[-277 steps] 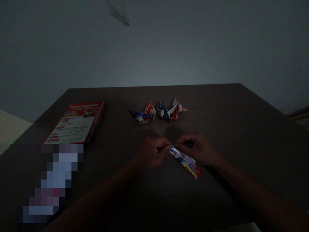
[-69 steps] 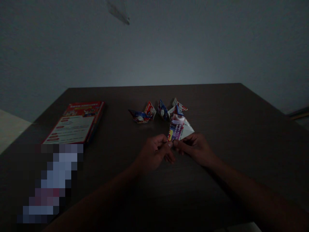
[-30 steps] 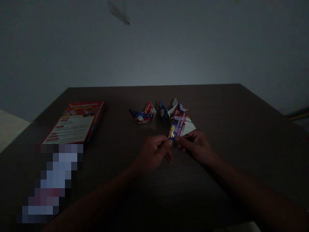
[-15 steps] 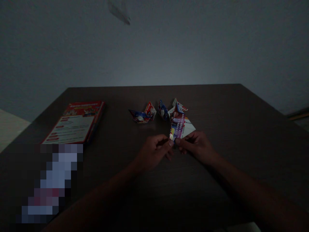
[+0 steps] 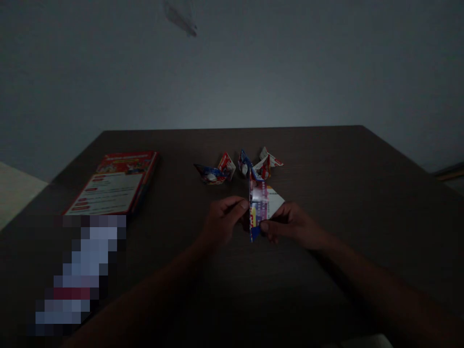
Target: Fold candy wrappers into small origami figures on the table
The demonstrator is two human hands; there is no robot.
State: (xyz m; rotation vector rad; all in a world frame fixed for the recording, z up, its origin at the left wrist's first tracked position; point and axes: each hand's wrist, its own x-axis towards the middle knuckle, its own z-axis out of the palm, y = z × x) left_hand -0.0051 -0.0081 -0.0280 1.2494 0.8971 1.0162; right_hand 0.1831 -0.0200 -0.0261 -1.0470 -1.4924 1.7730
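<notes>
A piece of folded printed paper, purple, yellow and blue with a white flap on the right, is held just above the table. My right hand pinches its lower right side, thumb on top. At its left edge my left hand is closed, thumb and forefinger pinching the paper's side. Just beyond lie two folded paper shapes with upturned points: a blue and red one to the left and a blue, red and white one behind the held paper, which partly hides it.
A stack of red-bordered printed booklets or sheets lies at the left of the dark wooden table. Nearer me on that side is a blurred-out, pixelated patch. A grey wall rises behind the table.
The folded paper has turned more upright and shifted slightly left and nearer me. My left hand has moved from its bottom corner up to its left edge. The right hand keeps its pinch.
</notes>
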